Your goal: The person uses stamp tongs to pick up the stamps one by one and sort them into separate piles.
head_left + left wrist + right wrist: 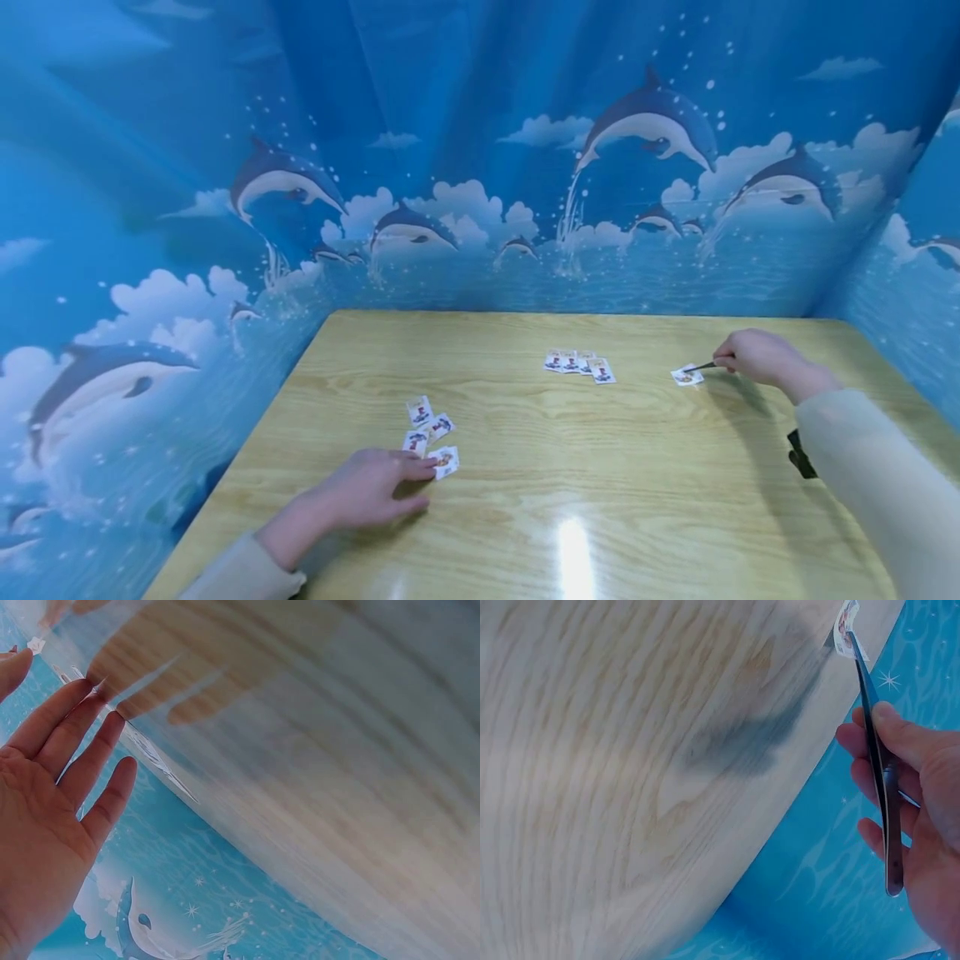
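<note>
My right hand (765,357) pinches a pair of dark metal tweezers (885,802) between thumb and fingers. The tips of the tweezers meet a small printed paper card (686,376) on the right side of the table; whether they grip it I cannot tell. At the left, my left hand (371,490) lies low over the table with fingers extended. In the head view its fingertips touch a small card (445,461), at the near end of a loose cluster of several cards (420,410). The left wrist view shows the fingers (94,761) nearly straight.
An overlapping row of several similar cards (572,362) lies near the table's back, right of centre. The wood-grain table (525,500) is bordered by blue dolphin-print sheeting (465,225) at the back and sides. A black object (801,455) shows beside the right sleeve.
</note>
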A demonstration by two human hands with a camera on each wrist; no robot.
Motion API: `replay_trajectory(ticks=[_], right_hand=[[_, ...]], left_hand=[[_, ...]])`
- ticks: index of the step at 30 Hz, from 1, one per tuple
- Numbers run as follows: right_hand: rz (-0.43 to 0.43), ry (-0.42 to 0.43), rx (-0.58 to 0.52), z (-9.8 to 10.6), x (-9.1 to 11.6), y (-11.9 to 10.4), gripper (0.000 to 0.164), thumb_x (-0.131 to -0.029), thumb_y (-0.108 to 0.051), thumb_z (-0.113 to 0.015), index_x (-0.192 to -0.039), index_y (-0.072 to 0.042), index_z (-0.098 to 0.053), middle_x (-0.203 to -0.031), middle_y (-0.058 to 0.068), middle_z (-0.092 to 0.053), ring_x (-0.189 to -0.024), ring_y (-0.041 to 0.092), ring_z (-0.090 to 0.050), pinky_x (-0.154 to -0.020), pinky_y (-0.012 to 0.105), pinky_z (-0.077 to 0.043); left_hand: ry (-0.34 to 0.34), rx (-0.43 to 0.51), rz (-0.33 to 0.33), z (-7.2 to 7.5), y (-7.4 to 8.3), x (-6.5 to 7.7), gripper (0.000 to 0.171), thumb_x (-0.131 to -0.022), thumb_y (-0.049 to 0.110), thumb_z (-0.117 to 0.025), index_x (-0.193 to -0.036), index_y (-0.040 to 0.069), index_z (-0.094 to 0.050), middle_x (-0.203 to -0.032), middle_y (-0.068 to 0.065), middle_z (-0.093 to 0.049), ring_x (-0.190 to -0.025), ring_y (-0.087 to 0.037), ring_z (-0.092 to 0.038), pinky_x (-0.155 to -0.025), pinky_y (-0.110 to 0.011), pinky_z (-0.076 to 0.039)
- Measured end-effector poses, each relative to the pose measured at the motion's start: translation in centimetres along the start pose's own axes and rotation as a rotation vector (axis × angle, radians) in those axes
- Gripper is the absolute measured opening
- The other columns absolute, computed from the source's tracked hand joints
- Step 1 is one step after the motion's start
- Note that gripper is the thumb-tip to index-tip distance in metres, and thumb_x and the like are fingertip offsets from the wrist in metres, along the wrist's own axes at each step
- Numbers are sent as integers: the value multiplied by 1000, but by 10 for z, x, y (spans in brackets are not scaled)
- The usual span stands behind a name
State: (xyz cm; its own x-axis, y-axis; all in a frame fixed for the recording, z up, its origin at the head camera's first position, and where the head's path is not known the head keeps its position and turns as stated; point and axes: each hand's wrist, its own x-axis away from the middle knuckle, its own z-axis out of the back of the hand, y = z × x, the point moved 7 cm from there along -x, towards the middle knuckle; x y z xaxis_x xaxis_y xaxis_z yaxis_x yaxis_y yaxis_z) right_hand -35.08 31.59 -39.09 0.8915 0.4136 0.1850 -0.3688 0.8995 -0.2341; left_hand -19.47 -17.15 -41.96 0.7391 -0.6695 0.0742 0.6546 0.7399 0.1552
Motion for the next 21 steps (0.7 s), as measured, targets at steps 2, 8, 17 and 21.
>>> replay_trajectory(ticks=[2, 8, 17, 21], right_hand=[[-16, -8, 2, 0, -1, 0, 34, -98, -8, -54, -65, -9, -58, -59, -2, -49, -53, 12, -38, -54, 31, -34], [-49, -11, 6, 0, 2, 3, 23, -98, -8, -54, -83, -4, -72, -62, -2, -53, -55, 14, -43, -58, 35, -41], [-20, 14, -22, -5, 13, 2, 30, -97, -10, -53, -69, -11, -63, -55, -5, -42, -52, 11, -36, -56, 32, -36], [-23, 15, -70, -7, 18, 6, 32, -97, -10, -54, -66, -10, -61, -53, -6, -39, -50, 10, -31, -53, 30, -33]], left_hand=[[-3, 0, 1, 0, 0, 0, 44, -93, 44, -60, -129, 18, -64, -136, 6, -57, -122, -23, -55, -100, -46, -45], [-1, 7, -1, -1, -1, 0, 44, -93, 43, -60, -129, 18, -64, -136, 6, -57, -122, -23, -55, -100, -47, -45], [9, 9, -9, 1, 1, -1, 44, -93, 43, -60, -129, 17, -64, -136, 5, -57, -121, -24, -56, -99, -47, -45], [13, 5, -16, 3, 1, -1, 44, -93, 43, -60, -128, 16, -64, -135, 4, -58, -120, -24, -56, -99, -47, -45]])
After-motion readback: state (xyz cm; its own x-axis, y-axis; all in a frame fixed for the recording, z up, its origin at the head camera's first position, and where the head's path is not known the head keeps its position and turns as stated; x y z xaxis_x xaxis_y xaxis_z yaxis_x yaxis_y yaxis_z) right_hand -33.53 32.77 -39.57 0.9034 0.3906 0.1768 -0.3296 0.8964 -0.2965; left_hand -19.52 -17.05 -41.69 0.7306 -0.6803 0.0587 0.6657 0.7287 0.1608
